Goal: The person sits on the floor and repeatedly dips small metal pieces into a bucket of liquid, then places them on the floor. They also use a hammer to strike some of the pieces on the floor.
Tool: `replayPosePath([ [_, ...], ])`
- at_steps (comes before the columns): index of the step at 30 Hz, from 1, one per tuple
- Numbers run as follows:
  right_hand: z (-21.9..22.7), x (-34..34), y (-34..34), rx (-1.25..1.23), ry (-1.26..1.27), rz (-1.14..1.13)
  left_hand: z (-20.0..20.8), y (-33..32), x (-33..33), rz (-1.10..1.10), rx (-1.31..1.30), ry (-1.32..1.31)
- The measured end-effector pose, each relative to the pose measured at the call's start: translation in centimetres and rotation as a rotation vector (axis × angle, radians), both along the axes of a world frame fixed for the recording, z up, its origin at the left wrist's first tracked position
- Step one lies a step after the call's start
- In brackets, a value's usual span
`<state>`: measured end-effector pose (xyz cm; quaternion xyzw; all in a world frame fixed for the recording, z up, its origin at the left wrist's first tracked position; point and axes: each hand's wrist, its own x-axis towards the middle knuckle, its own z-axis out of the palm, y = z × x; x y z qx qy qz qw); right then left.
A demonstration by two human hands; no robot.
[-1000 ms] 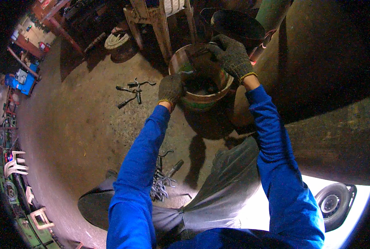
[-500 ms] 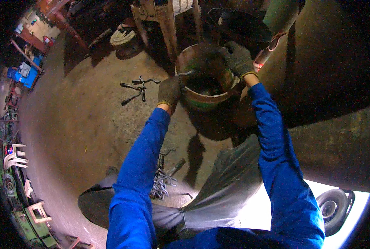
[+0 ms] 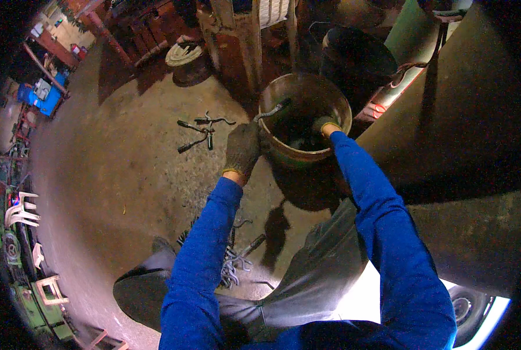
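Observation:
My left hand point(image 3: 243, 150), in a dark knit glove, is closed at the left rim of a round metal bucket point(image 3: 300, 154). From its grip a bent metal rod with a dark end point(image 3: 270, 111) sticks out over the bucket's mouth. My gloved right hand point(image 3: 321, 123) reaches down inside the bucket near its right wall, and its fingers are lost in the shadow there. What lies at the bucket's bottom is too dark to make out. Several similar bent rods with dark ends point(image 3: 206, 129) lie on the floor left of my left hand.
Between my legs lies a heap of bent metal rods point(image 3: 230, 267). Behind the bucket stand a wooden stand point(image 3: 248, 49) and a dark container point(image 3: 359, 55). A large curved metal surface point(image 3: 476, 116) rises at the right. White plastic chairs point(image 3: 22, 211) line the far left.
My right hand has gone from the bucket's far right rim down into the bucket. The rod in my left hand now shows more of its length and its dark end, pointing up and right.

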<state>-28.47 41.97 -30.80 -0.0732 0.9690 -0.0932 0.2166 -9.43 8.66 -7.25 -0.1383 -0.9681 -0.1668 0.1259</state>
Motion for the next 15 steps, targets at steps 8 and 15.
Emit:
replayPosePath([
  [8, 9.0, 7.7, -9.5, -0.189, 0.06, -0.039, 2.7, -0.8, 3.7, 0.291, 1.214, -0.441],
  [15, 19.9, 5.3, -3.5, 0.03, 0.37, 0.073, 0.9, 1.5, 1.6, 0.204, 0.535, -0.107],
])
